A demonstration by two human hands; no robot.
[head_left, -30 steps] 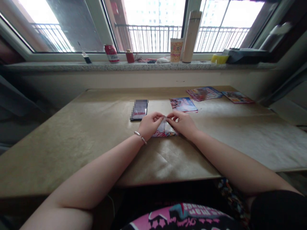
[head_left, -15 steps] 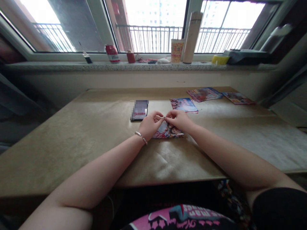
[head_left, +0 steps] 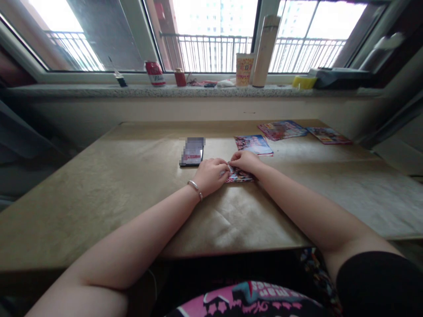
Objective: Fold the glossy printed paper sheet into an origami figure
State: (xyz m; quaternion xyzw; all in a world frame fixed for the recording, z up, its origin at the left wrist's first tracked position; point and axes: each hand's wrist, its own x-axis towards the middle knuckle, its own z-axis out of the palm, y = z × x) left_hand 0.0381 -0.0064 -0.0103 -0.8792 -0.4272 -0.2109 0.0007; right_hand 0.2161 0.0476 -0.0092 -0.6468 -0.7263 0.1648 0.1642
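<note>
A glossy printed picture sheet [head_left: 240, 176] lies near the middle of the table, partly covered by both hands. My left hand [head_left: 212, 177], with a silver bracelet at the wrist, has its fingers curled over the sheet's left side. At the far edge of the same sheet, my right hand [head_left: 247, 162] pinches with thumb and fingers. The fingertips almost meet, and the exact hold is partly hidden. Just behind my right hand is a small stack of similar sheets [head_left: 254, 144]. A phone [head_left: 192, 152] lies beyond my left hand, its screen partly blurred.
More printed sheets [head_left: 282, 129] lie at the back right, with another pile [head_left: 328, 135] beside them. The windowsill [head_left: 198, 91] holds a red can [head_left: 154, 74], a red-bodied jar [head_left: 180, 78], a patterned cup [head_left: 243, 70], a tall cylinder [head_left: 265, 53] and yellow tape [head_left: 303, 82].
The sheet's near edge has moved away from me and less of the sheet shows. My left hand has lowered and turned over its left side; my right hand stays at the far edge.
</note>
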